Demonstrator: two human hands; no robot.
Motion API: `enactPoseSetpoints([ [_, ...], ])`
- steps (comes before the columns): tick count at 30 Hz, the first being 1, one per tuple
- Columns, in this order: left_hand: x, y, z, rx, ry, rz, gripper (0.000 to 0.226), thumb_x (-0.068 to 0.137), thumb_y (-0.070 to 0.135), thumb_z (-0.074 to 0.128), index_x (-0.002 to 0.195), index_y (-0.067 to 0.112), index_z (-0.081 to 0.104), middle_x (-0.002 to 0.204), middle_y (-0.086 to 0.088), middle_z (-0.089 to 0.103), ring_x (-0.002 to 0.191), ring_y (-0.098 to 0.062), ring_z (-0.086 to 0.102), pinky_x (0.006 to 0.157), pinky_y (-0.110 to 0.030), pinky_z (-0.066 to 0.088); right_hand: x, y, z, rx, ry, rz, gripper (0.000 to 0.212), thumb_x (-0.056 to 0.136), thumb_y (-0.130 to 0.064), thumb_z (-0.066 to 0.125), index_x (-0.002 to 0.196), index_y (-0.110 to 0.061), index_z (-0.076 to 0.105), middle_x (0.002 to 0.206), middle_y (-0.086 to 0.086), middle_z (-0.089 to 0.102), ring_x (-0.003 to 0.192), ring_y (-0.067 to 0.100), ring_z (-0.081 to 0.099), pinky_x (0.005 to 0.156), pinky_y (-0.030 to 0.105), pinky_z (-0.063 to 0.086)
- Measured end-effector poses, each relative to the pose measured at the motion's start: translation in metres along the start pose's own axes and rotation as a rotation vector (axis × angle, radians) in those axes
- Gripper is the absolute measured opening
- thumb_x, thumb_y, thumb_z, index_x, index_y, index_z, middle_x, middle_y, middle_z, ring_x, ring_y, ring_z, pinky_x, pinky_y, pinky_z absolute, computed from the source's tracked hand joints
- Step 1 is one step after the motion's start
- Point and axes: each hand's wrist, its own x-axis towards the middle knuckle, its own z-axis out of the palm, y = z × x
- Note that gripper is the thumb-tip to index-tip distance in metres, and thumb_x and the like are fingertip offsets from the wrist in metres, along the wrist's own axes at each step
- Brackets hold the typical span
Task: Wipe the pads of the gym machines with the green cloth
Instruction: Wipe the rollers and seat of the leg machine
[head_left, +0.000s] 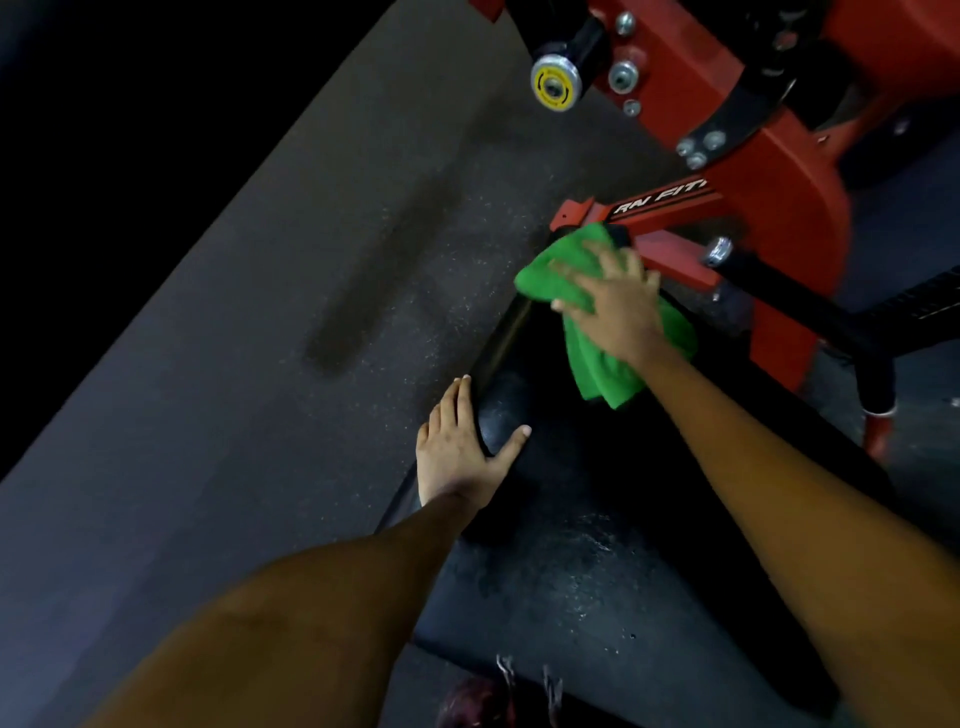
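A black padded bench pad (597, 530) of a red gym machine runs from the bottom centre up toward the frame. The green cloth (597, 364) lies crumpled on the pad's far end. My right hand (610, 301) presses flat on the cloth with its fingers spread. My left hand (457, 447) rests on the pad's left edge, fingers straight along the side and thumb on top. Part of the pad under the cloth and my arms is hidden.
The red machine frame (769, 208) with bolts and a yellow-capped knob (553, 85) rises at the upper right. A black bar (831, 322) crosses behind the pad. Dark speckled rubber floor (285, 338) lies to the left. A shoe (483, 701) shows at the bottom.
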Motion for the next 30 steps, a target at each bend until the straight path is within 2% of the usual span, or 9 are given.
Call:
enactPoseSetpoints([
  [3,0.0,0.001,0.0,-0.004,-0.002,0.003,0.1,0.074,0.081,0.021,0.151,0.016,0.015,0.154,-0.002,0.026,0.138,-0.02,0.03,0.11,-0.036,0.029,0.002,-0.012,0.003,0.036,0.031,0.238,0.054,0.091,-0.054,0.047,0.142,-0.043,0.034,0.156,0.008,0.019,0.134,0.038,0.023,0.105,0.053,0.025],
  [6,0.0,0.0,0.0,-0.004,-0.001,0.001,0.1,0.074,0.081,0.022,0.151,0.016,0.015,0.154,-0.002,0.026,0.138,-0.02,0.031,0.11,-0.037,0.03,-0.008,-0.026,0.008,-0.129,-0.016,-0.198,0.053,0.091,-0.056,0.045,0.142,-0.046,0.034,0.158,0.003,0.016,0.137,0.036,0.019,0.105,0.051,0.023],
  [8,0.0,0.001,-0.001,-0.012,0.004,0.003,0.098,0.077,0.079,0.027,0.151,0.016,0.016,0.154,-0.003,0.027,0.138,-0.02,0.031,0.109,-0.037,0.03,-0.005,-0.01,0.005,-0.14,-0.03,-0.247,0.053,0.092,-0.056,0.045,0.142,-0.047,0.032,0.158,-0.001,0.018,0.138,0.033,0.02,0.105,0.05,0.023],
  [11,0.0,0.003,-0.002,-0.017,0.006,0.012,0.095,0.079,0.076,0.032,0.15,0.015,0.016,0.154,-0.002,0.027,0.138,-0.019,0.03,0.11,-0.036,0.029,0.002,0.012,0.008,0.095,0.057,0.266,0.054,0.092,-0.054,0.046,0.143,-0.042,0.033,0.156,0.006,0.021,0.135,0.035,0.023,0.106,0.053,0.023],
  [13,0.0,0.003,-0.002,-0.011,0.011,0.015,0.094,0.08,0.075,0.033,0.151,0.015,0.016,0.154,-0.003,0.026,0.138,-0.02,0.03,0.11,-0.037,0.029,-0.011,0.0,0.013,0.088,0.091,0.375,0.056,0.092,-0.053,0.046,0.144,-0.041,0.032,0.155,0.01,0.02,0.133,0.038,0.025,0.105,0.056,0.024],
  [19,-0.001,0.002,-0.002,-0.006,0.016,0.022,0.095,0.079,0.078,0.021,0.15,0.014,0.018,0.153,-0.004,0.029,0.136,-0.022,0.034,0.108,-0.038,0.032,-0.061,0.012,0.033,-0.082,0.123,-0.273,0.055,0.085,-0.059,0.037,0.138,-0.045,0.041,0.148,0.006,0.039,0.121,0.039,0.044,0.089,0.053,0.038],
  [24,-0.001,0.001,-0.001,0.004,0.02,0.018,0.094,0.08,0.076,0.014,0.15,0.013,0.019,0.152,-0.005,0.03,0.136,-0.023,0.035,0.108,-0.039,0.033,-0.045,0.018,0.026,0.122,0.16,0.405,0.054,0.089,-0.05,0.052,0.141,-0.043,0.038,0.155,0.007,0.025,0.133,0.038,0.029,0.103,0.054,0.026],
  [25,-0.001,0.001,-0.001,0.003,0.026,0.02,0.094,0.08,0.076,0.014,0.15,0.013,0.02,0.152,-0.006,0.031,0.136,-0.023,0.035,0.108,-0.039,0.033,-0.049,0.004,0.028,0.107,0.148,0.4,0.055,0.09,-0.05,0.052,0.142,-0.043,0.036,0.156,0.007,0.022,0.134,0.037,0.026,0.104,0.055,0.024],
  [30,-0.002,0.001,-0.001,-0.03,0.028,0.016,0.091,0.081,0.075,0.015,0.15,0.015,0.021,0.152,-0.006,0.032,0.135,-0.024,0.036,0.109,-0.039,0.031,-0.095,-0.011,0.051,-0.032,0.187,-0.224,0.055,0.084,-0.051,0.049,0.138,-0.047,0.038,0.148,0.006,0.038,0.122,0.032,0.034,0.092,0.057,0.037],
])
